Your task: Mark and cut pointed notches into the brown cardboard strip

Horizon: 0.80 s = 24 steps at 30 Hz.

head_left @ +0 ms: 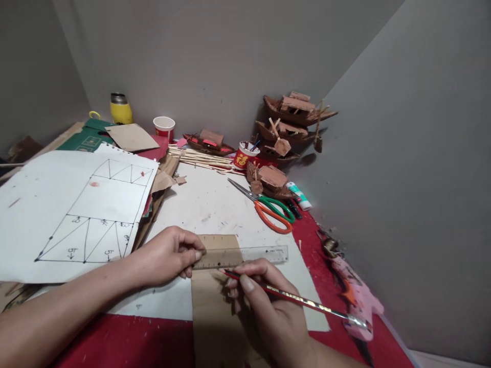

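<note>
A strip of brown cardboard [215, 317] lies on white paper, running toward me over the red tabletop. Across it rests a clear ruler [264, 253], whose left end my left hand [172, 255] pinches between thumb and fingers. Below the ruler's lower edge, my right hand [268, 306] grips a red and black pencil [299, 298]. The pencil's tip is at the cardboard close to that edge; whether it touches cannot be made out. Short marks show on the cardboard above the ruler.
A drawn plan [103, 214] covers the left side. Orange-green scissors [268, 209], a glue stick [299, 196] and a pink glue gun [355, 296] lie right. Model boats [295, 110], thin sticks [203, 158], paper cups [164, 128] and a yellow jar [120, 110] line the back by grey walls.
</note>
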{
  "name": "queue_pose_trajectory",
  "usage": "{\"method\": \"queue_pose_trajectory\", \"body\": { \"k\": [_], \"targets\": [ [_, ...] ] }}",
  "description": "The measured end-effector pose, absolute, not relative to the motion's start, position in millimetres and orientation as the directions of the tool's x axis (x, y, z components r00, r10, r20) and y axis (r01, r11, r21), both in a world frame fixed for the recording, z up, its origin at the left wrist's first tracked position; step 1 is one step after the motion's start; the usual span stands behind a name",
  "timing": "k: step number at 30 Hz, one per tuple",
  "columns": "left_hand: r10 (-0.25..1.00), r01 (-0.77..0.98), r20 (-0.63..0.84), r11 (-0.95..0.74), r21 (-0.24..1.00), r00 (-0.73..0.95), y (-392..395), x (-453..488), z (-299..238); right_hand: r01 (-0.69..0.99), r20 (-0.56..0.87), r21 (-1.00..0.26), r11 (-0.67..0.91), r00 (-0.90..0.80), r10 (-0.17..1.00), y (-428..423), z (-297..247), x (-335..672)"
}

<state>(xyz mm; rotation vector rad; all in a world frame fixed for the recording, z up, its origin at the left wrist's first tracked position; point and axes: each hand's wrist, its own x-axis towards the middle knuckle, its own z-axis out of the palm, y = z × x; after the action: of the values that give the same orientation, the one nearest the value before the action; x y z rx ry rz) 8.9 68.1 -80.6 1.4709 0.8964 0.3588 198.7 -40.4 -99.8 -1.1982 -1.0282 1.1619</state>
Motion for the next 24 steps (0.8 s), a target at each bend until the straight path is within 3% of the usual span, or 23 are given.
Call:
{"method": "queue_pose_trajectory", "body": {
  "k": [18,24],
  "targets": [
    [0.692,0.343,-0.386,0.209,0.916,0.61,68.9,9.7,-70.6,-0.044,0.011,-0.999,0.018,0.158,0.987,-39.4,-103.5,202.3],
    [0.693,0.358,-0.376,0.181,0.916,0.614,69.1,9.5,-71.6,0.141,0.033,-0.99,0.017,0.111,0.993,-34.4,-97.5,204.3]
  ]
}}
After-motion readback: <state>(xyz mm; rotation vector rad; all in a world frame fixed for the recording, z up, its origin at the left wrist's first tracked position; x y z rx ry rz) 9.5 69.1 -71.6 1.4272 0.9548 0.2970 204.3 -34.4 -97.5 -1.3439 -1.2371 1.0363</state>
